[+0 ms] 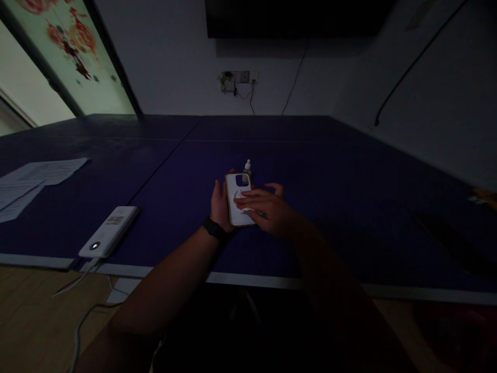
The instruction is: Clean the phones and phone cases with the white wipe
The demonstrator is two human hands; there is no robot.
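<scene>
A white phone case (241, 218) with a camera cut-out at its top rests upright-tilted in my left hand (220, 204), whose thumb lies along its left edge. The table's dark colour shows through the cut-out. My right hand (272, 207) presses a small white wipe (237, 196) against the face of the case, its fingers stretched over the cloth. Just behind the case stands a small dropper bottle (247, 165) with a white top; its lower part is partly hidden by the case. A black watch band (213, 228) is on my left wrist.
On the blue table (310, 171), a white power bank (111, 230) with a cable lies at the left near the front edge. Papers (46, 173) are farther left. A dark flat object (446, 238) lies at the right. Wall sockets (240, 77) and a screen (295, 18) are beyond.
</scene>
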